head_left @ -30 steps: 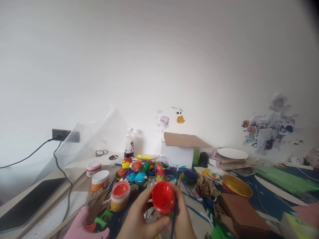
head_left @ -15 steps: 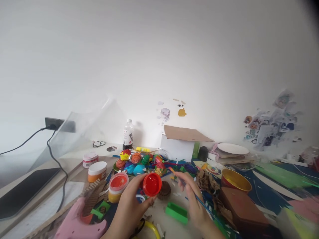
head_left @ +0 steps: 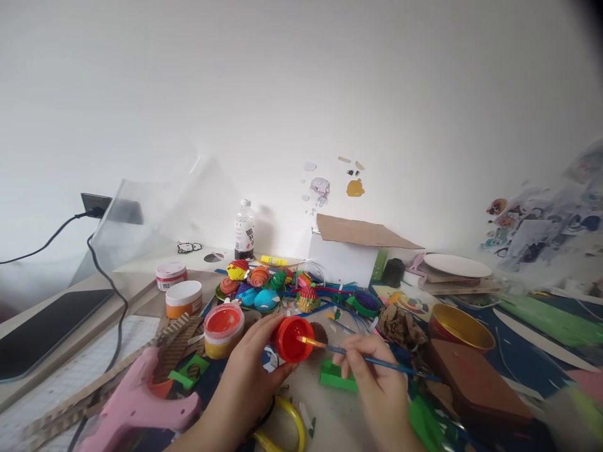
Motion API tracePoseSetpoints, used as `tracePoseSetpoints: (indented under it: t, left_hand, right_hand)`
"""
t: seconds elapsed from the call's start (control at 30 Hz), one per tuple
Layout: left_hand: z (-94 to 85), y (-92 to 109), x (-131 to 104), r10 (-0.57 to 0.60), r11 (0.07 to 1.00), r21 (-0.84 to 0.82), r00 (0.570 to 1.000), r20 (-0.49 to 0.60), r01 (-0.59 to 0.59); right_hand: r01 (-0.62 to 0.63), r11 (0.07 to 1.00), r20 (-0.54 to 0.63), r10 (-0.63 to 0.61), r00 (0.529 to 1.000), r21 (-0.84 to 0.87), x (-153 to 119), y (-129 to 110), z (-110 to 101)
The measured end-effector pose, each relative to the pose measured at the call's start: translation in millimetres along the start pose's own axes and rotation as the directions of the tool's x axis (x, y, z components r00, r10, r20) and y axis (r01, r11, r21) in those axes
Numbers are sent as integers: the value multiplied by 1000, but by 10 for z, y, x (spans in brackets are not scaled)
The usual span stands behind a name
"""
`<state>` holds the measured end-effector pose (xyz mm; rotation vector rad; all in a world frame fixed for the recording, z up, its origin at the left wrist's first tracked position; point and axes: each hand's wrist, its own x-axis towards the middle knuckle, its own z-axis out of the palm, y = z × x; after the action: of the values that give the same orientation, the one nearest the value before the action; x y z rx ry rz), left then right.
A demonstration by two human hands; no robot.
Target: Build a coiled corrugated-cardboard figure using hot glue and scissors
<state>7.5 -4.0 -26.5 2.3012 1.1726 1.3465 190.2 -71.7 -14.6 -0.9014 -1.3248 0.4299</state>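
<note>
My left hand (head_left: 252, 364) is closed around a small red paint jar (head_left: 281, 342), its mouth tilted toward me and to the right. Red paint coats the inside. Pinched in the fingers of my right hand (head_left: 377, 383) is a paintbrush (head_left: 367, 359) with a blue handle. Its bristles reach into the mouth of the jar. A brown ridged round piece (head_left: 320, 334) sits partly hidden behind the jar. Beneath the brush lies a green block (head_left: 336, 376), partly covered by my right hand. Left of my left hand stands a paint pot (head_left: 223, 348) with a red-smeared top.
Small coiled coloured ornaments (head_left: 266, 299) are heaped at the back. A white box (head_left: 343, 260) with a cardboard flap stands behind them, near a bottle (head_left: 244, 232). At right are a brown box (head_left: 480, 386) and a gold-lined bowl (head_left: 461, 326). A pink glue gun (head_left: 136, 405) lies front left.
My right hand has brought the brush left and down, so its bristles are now inside the jar mouth. My left hand still holds the jar. The view has shifted slightly.
</note>
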Motion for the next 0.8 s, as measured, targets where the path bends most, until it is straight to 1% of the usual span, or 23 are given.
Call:
tracePoseSetpoints:
  t: [0.27, 0.37, 0.43, 0.6, 0.67, 0.8]
  left_hand:
    - [-4, 42, -18, 112, 992, 58, 994, -2, -112]
    - [-7, 55, -15, 146, 986, 76, 989, -8, -145]
    - [-11, 62, -11, 159, 984, 83, 987, -9, -157]
    - [-20, 71, -10, 152, 985, 83, 988, -16, -150]
    - [-21, 71, -16, 158, 985, 78, 987, -13, -157]
    - [-17, 59, -27, 174, 982, 81, 985, -7, -173]
  right_hand:
    - [43, 983, 78, -29, 997, -179, -1, -21, 26]
    - [49, 979, 82, -33, 996, -200, 1, -23, 33]
    - [25, 986, 81, -12, 997, -166, 5, -22, 43]
    - [-104, 995, 27, 104, 994, 7, 16, -19, 56]
    - [-131, 991, 28, 131, 991, 10, 20, -19, 58]
    - [-152, 988, 71, 150, 986, 24, 29, -36, 78]
